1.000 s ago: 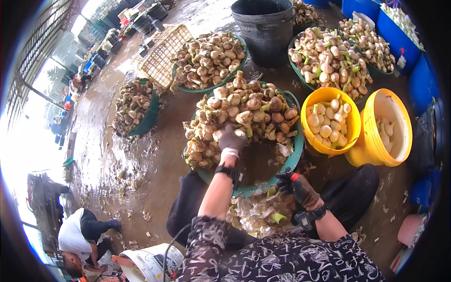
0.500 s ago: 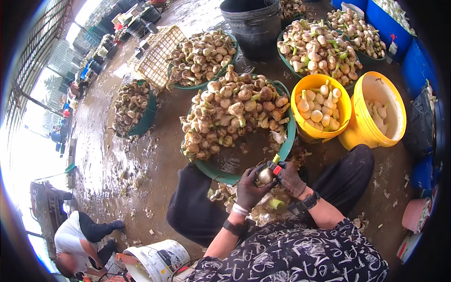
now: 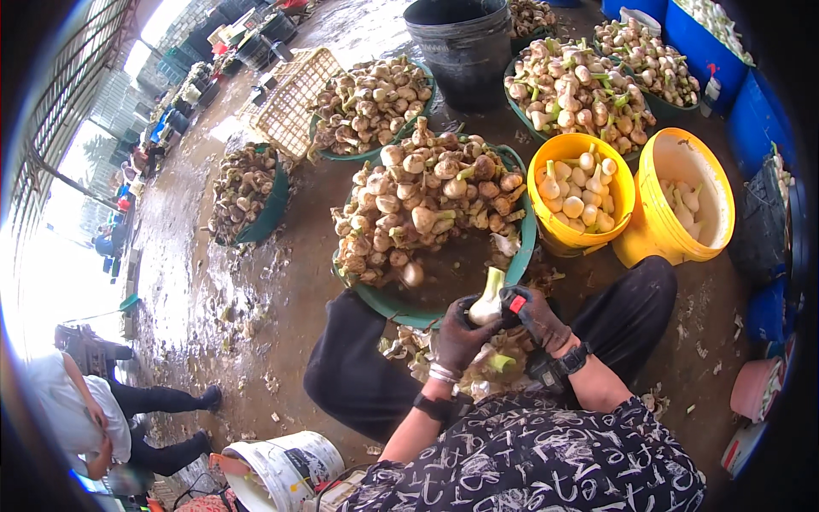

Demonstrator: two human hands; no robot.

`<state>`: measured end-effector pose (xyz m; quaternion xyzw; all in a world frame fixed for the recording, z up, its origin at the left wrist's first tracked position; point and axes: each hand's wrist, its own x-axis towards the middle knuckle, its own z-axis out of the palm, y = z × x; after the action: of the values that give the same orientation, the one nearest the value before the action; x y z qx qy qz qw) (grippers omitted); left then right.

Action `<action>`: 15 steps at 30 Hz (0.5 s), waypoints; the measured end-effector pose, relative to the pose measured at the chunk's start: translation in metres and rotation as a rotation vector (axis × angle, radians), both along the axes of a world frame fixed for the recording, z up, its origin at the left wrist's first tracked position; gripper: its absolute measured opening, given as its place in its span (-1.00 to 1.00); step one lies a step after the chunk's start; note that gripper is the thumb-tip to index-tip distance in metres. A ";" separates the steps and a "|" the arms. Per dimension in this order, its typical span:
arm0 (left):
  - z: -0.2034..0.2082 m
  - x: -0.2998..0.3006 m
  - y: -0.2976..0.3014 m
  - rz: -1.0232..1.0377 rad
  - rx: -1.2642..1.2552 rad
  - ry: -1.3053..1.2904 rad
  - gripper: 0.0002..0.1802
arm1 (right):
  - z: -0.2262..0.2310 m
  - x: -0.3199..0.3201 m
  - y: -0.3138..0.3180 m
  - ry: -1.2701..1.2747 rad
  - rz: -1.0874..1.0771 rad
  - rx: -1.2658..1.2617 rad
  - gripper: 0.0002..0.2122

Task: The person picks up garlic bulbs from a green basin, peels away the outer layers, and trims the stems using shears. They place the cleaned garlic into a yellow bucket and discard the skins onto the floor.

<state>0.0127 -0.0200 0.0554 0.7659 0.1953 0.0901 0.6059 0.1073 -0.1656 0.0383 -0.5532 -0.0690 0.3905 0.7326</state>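
Presently, a peeled-looking garlic bulb (image 3: 488,299) with its pale green stalk upright is held just right of the frame's centre, below the middle. The gloved left hand (image 3: 461,334) is wrapped around its lower left side. The gloved right hand (image 3: 537,320) is curled close at its right; a red piece (image 3: 517,304) shows at its fingers, and whether it grips a tool cannot be determined.

In this inspector's judgement, the bulb is light and firm, its smooth skin probably slippery if damp, its outer layers liable to bruise or tear. The round base offers the soundest hold; the stalk appears stiff enough for a secondary one.

Edges noted: the green tub's rim (image 3: 528,235) curves just above the hands, and the right knee (image 3: 636,290) stands at lower right. Room for movement appears greatest over the tub's bare, wet-looking bottom (image 3: 456,273), between the rim and the heaped unpeeled garlic (image 3: 418,200). A yellow bucket (image 3: 561,235) of pale bulbs stands beyond the rim, upper right of the hands.
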 end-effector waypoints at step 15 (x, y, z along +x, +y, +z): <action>0.011 0.004 0.009 -0.336 0.890 -0.179 -0.76 | -0.020 -0.004 -0.002 -0.083 0.267 -0.237 -0.62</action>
<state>0.0167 -0.0106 0.0663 0.9610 -0.0414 0.1314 0.2399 0.1037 -0.1673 0.0181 -0.6373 -0.1253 0.4665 0.6005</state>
